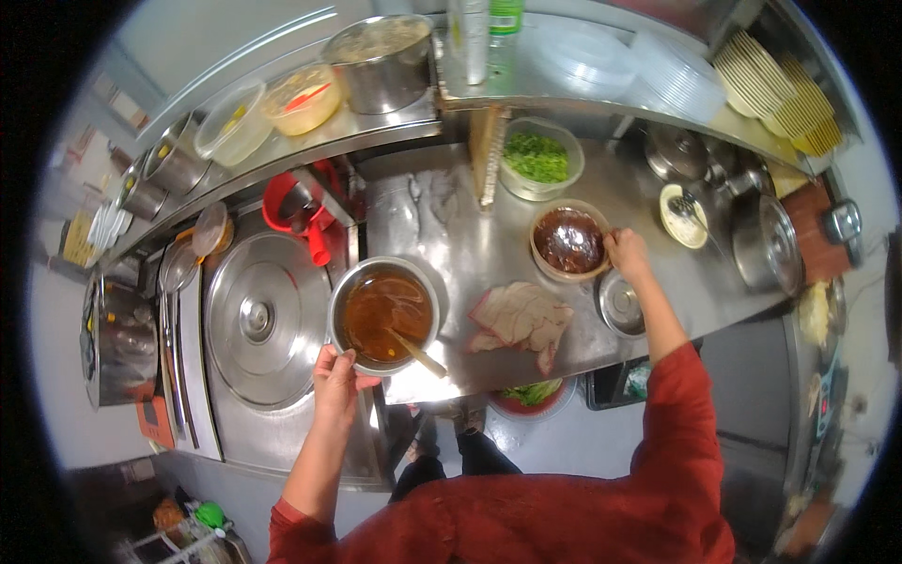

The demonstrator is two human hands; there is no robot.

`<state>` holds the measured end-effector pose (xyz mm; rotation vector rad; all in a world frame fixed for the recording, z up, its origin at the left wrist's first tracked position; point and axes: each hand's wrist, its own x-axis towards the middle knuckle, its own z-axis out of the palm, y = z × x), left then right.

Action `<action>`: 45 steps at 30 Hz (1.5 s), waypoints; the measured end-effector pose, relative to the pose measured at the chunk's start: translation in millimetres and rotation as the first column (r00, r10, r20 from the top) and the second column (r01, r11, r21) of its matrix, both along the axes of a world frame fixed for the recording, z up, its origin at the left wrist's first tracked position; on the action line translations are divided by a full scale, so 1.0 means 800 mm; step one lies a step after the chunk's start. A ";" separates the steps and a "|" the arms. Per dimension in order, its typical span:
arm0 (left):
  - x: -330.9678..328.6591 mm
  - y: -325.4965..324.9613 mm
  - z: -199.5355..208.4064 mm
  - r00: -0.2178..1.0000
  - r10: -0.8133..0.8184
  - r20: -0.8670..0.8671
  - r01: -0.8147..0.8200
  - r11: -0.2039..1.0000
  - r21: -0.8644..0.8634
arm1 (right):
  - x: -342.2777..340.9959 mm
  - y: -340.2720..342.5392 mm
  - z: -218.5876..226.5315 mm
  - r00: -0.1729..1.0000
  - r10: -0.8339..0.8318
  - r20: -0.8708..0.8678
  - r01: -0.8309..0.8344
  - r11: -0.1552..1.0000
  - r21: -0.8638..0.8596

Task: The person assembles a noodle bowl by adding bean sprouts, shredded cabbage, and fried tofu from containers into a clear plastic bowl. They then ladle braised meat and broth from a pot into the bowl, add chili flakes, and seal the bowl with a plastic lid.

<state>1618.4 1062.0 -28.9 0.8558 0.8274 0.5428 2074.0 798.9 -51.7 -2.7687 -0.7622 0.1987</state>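
At the lower left rim of a metal bowl of brown broth, my left hand grips with thumb and fingers. A utensil with a pale wooden handle leans in the broth, its handle sticking out over the near rim. My right hand is closed on the right rim of a tan bowl with dark reddish-brown, glossy contents. Between the bowls, slices of pale, pink-edged meat lie directly on the steel counter. A round metal lid lies just below my right hand.
Chopped greens fill a clear tub behind the tan bowl. A pale yellow bowl with a spoon stands to the right. On the left are a large round lid and a red container. Above runs a shelf with pots and plates.
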 end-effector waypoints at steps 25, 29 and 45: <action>-0.112 -0.029 0.055 0.974 0.172 -0.148 -0.181 0.982 -0.052 | -0.104 0.412 -0.022 0.919 0.046 -0.391 0.115 0.918 0.380; -0.117 -0.032 0.058 0.968 0.190 -0.164 -0.202 0.978 -0.060 | -0.088 0.452 -0.034 0.856 -0.008 -0.516 0.261 0.869 0.419; 0.023 -0.003 -0.002 0.990 0.112 -0.080 -0.116 0.993 -0.038 | -0.200 0.262 -0.020 0.922 0.351 -0.160 -0.053 0.525 0.850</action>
